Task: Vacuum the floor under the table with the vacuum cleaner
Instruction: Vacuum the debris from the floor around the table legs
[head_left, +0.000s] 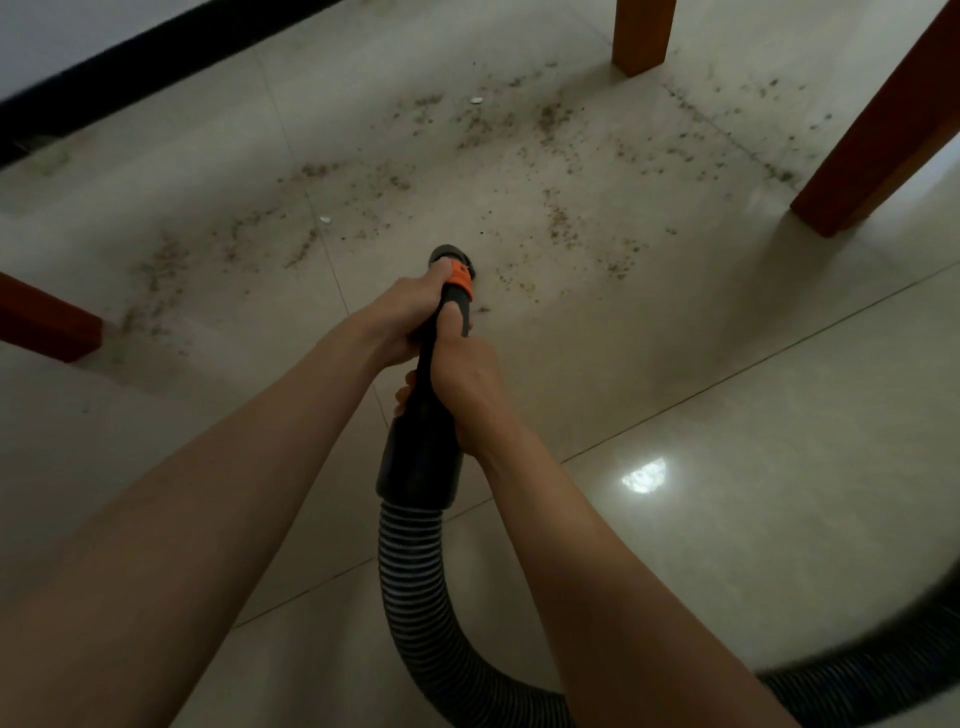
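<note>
Ribbed hose (415, 587) rises to the black wand (427, 364), both hands wrapped round it: left hand (402, 317) nearer the nozzle (448, 255), right hand (467, 384) behind. Wand axis points away (toward the far table leg (641, 36)); debris (556, 218) lies just beyond the nozzle.

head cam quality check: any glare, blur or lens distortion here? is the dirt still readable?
Head view: dim overall, one bright glare patch on the glossy floor at right. Wide-angle bend shows in the splayed table legs and curved grout lines. The hose blurs toward the lower right corner. Dirt specks stay readable; both hands, left hand and right hand, on the nozzle are sharp.
</note>
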